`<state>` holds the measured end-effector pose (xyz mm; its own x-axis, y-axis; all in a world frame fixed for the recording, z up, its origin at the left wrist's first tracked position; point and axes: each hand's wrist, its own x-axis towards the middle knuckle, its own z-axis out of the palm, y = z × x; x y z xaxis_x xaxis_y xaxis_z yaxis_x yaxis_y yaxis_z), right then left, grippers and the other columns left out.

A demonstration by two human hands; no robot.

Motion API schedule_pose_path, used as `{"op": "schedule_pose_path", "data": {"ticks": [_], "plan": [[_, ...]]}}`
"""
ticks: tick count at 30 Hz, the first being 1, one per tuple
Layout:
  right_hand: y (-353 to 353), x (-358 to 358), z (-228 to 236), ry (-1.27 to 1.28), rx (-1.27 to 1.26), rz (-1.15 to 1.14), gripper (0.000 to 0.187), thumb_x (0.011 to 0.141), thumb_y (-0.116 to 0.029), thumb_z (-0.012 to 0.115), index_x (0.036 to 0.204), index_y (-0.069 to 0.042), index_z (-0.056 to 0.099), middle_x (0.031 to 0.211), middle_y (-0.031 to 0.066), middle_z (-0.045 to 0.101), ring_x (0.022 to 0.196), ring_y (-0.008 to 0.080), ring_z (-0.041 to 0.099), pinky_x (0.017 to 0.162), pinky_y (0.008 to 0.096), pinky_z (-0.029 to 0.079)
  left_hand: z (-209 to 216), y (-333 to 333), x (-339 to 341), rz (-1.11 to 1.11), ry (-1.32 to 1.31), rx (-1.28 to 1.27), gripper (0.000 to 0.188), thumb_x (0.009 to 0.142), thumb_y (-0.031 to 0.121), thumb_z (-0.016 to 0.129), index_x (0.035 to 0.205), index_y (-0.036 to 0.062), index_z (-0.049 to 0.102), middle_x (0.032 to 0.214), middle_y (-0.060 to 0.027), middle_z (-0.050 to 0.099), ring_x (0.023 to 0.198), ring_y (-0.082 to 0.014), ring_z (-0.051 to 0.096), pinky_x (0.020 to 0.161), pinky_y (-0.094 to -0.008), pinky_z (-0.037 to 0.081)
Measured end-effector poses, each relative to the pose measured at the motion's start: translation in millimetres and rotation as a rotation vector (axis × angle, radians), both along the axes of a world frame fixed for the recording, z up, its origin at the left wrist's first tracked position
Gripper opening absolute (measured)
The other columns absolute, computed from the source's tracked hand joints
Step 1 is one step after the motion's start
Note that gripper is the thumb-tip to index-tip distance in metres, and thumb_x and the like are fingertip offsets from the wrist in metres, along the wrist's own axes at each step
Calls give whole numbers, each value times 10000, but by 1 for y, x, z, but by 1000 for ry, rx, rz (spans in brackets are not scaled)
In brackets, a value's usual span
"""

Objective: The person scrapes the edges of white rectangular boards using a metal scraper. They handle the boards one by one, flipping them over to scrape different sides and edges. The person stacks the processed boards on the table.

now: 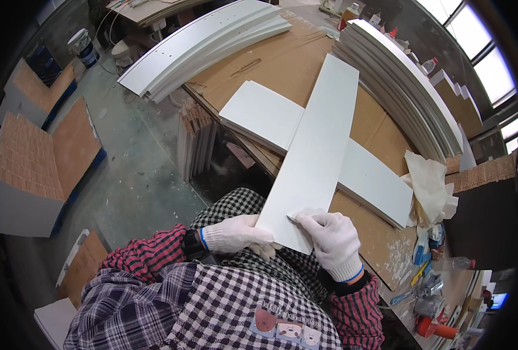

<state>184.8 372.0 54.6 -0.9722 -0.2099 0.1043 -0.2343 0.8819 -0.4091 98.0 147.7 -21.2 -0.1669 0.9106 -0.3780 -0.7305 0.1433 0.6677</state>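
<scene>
A long white panel (pixel 314 157) slants from the middle of the workbench toward my lap, its near end sticking out past the bench edge. My left hand (pixel 235 234), in a white knit glove, grips the left corner of that near end, thumb on top and fingers partly hidden below. In my gloved right hand (pixel 333 242) is a small grey, blade-like tool (pixel 292 219); its tip rests on the panel near its end, and most of it is hidden by my fingers. Crosswise under the panel lie white boards (pixel 262 114), showing on both sides of it.
Stacked white panels stand at the back left (pixel 206 46) and along the right side (pixel 402 87) of the brown bench (pixel 381 125). A crumpled cream cloth (pixel 428 186) lies at the right edge. Tools and bottles (pixel 431 286) clutter the lower right. Boards lean on the left floor (pixel 28 169).
</scene>
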Motion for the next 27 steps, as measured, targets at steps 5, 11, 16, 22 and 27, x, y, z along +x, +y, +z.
{"op": "schedule_pose_path", "data": {"ticks": [5,11,16,22,27], "plan": [[2,0,8,-32,63,40,382,726,-17,575,1085,-119,658,955,96,681,718,303,650,627,366,534,2,0,-2,-14,6,-10,429,923,206,604,1230,-69,486,1095,-165,607,946,-242,654,823,-357,577],[1,-1,-6,35,-57,-32,358,752,-35,580,1088,-131,658,943,99,680,728,297,656,616,360,534,4,1,-2,-12,-13,-20,413,926,194,600,1225,-68,487,1097,-169,605,935,-244,659,821,-357,578],[0,-3,13,-99,82,57,355,753,-38,584,1089,-127,657,969,103,686,747,298,669,629,348,543,-3,0,0,-10,-24,-1,396,930,206,600,1206,-62,503,1089,-155,613,940,-238,659,824,-355,575],[2,-1,2,-10,-33,-33,357,741,-46,596,1081,-132,659,908,103,683,729,298,663,617,348,536,-3,0,-1,-15,-8,-7,399,931,209,600,1213,-58,509,1089,-147,619,937,-234,661,824,-353,573],[4,0,12,-167,52,105,366,745,-35,591,1093,-127,654,906,112,686,749,304,668,631,350,541,7,-1,-2,-31,-2,-39,406,931,199,596,1228,-60,498,1095,-156,615,940,-238,659,823,-358,574]]}}
